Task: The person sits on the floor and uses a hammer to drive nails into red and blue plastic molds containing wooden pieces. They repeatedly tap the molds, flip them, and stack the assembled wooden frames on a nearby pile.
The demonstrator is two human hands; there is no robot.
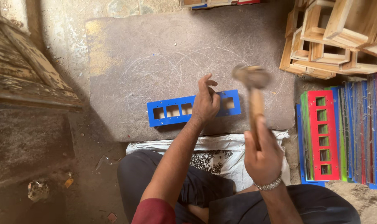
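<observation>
**Hammer raised over a blue plate on a stone slab**

A scratched grey slab [163, 54] on a dusty floor serves as the surface. On it lies a blue plate [167, 112] with square cut-outs, its long axis running left to right, straight ahead of the person. The left hand [205, 101] rests on it right of middle, fingers pinched together; what they hold cannot be told. The right hand [262, 155] grips a wooden hammer [252, 83], blurred, its head just above the plate's right end. Coloured plates [323, 135] and wooden frames [333, 37] stand at the right
</observation>
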